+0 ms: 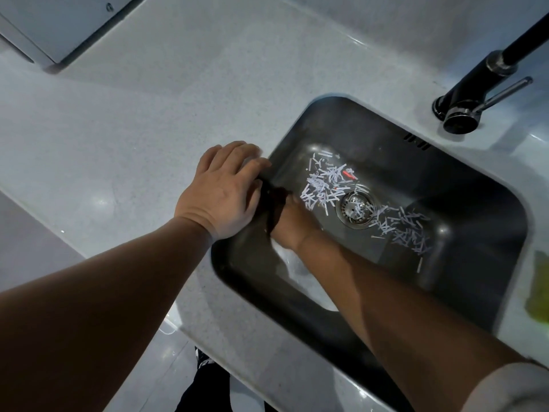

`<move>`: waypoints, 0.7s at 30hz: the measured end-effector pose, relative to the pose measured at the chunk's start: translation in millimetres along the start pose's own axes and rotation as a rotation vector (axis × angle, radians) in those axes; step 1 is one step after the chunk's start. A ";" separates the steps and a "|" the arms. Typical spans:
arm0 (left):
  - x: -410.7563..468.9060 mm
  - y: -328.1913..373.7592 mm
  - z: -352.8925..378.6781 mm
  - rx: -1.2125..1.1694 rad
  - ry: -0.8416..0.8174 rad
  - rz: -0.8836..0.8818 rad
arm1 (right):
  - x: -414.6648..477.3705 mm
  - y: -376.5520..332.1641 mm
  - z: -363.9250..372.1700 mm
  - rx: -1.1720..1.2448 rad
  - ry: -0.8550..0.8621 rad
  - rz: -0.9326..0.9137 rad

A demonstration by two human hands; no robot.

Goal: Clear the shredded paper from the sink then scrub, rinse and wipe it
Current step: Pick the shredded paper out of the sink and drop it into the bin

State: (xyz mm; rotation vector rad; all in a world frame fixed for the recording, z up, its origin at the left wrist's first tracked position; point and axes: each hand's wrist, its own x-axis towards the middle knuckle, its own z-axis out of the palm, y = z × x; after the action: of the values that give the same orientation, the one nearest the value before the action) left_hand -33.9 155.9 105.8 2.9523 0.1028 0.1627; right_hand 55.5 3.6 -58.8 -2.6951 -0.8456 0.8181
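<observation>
Dark steel of the sink point(255, 281) begins just below our two wrists, and we judge that the task is at its very start. Our left hand point(219, 188) lies on the pale speckled countertop point(133, 129) with the fingers straight and a little spread. Its fingertips reach the sink rim, and it holds nothing. Our right hand point(292, 223) is down inside the basin, just right of the left hand and lower. Its fingers are hidden under the left hand and in shadow, so we cannot tell whether they are open or have some paper.

Just beyond the right hand lies the shredded paper point(322, 185): short, thin white strips crossing one another, with a few red bits among them. One heap sits between this hand and the drain strainer point(355, 208), and some strips lie on the strainer itself. A second, looser heap spreads farther right on the basin floor. Nearly all the paper seems to be in the sink, so the clearing is not done, and the scrubbing, rinsing and wiping remain.

Well to the right of both hands a yellow-green thing point(539, 289) lies on the counter, too blurred to name. Farthest from us stands the black faucet point(487, 81); no water falls into the basin.
</observation>
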 end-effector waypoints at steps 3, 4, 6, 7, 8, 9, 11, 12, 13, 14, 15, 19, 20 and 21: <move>-0.3 -0.1 0.6 -0.004 0.003 0.004 | -29.8 4.8 5.0 -0.282 0.010 -0.245; -0.3 -0.3 0.8 -0.003 0.002 0.004 | -38.4 11.2 0.9 -0.376 0.035 -0.339; 0.1 -0.7 0.9 -0.001 -0.004 0.005 | -47.1 26.8 -5.9 -0.513 0.134 -0.464; 0.0 -0.6 1.2 -0.001 -0.009 0.003 | -48.1 37.2 -4.9 -0.533 0.177 -0.517; 0.0 -0.8 1.2 0.000 -0.014 -0.001 | -48.5 44.0 -7.2 -0.522 0.187 -0.550; 0.0 -0.8 1.4 0.000 -0.016 -0.004 | -48.6 49.6 -9.5 -0.497 0.178 -0.551; -0.3 -1.3 2.1 0.001 -0.019 -0.010 | -49.5 60.6 -14.1 -0.421 0.187 -0.521; -0.6 -1.5 2.8 0.000 -0.020 -0.009 | -50.3 65.0 -16.9 -0.381 0.192 -0.520; -0.5 -1.7 3.2 -0.002 -0.019 -0.006 | -50.1 68.3 -20.0 -0.369 0.195 -0.522; -0.6 -1.8 3.3 -0.004 -0.020 -0.003 | -49.1 70.7 -21.5 -0.358 0.169 -0.523; -0.8 -1.4 3.6 -0.005 -0.021 -0.001 | -49.8 70.7 -23.8 -0.340 0.138 -0.499; -0.8 -0.6 1.0 0.004 -0.026 0.007 | -60.5 68.2 -25.3 -0.133 0.127 -0.143; -0.7 -0.4 0.3 0.004 -0.029 0.011 | -63.9 66.8 -25.6 0.029 0.145 0.007; -0.9 -0.2 0.1 0.008 -0.028 0.015 | -67.4 66.6 -27.2 0.247 0.168 0.146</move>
State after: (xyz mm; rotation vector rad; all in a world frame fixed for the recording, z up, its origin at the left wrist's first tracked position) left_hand -34.8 156.0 105.7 2.9629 0.0775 0.1236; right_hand 55.7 -90.4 -28.9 -2.5817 -0.4813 0.6633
